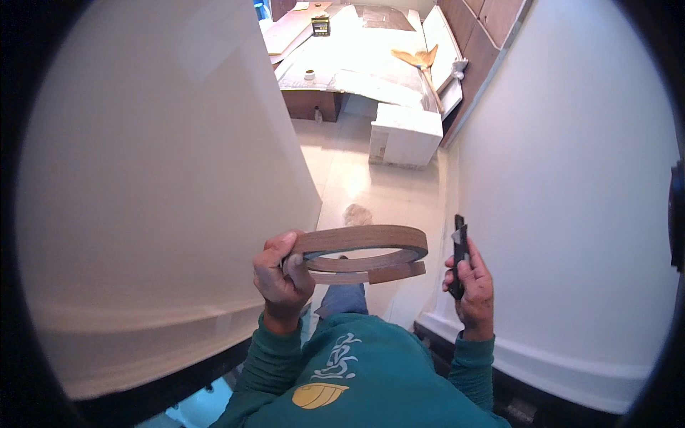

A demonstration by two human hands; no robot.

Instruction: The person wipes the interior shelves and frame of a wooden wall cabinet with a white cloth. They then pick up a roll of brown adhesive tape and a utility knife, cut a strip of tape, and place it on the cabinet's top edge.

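Observation:
My left hand [284, 277] is closed round one side of a roll of brown wood-grain edge banding [364, 237], held out level in front of my body. A loose end of the strip hangs below the coil, and part of it shows a paler face. To the right, my right hand [474, 284] grips a black utility knife [459, 258] that points up and away from me. The knife and the roll are apart. Whether its blade is out I cannot make out.
Pale walls or panels [185, 171] rise close on both sides. Ahead, a white box [405, 135] stands on the light floor before a covered bed [342, 53]. A broom [426, 68] leans at the right, and a small roll [310, 75] lies on the cover.

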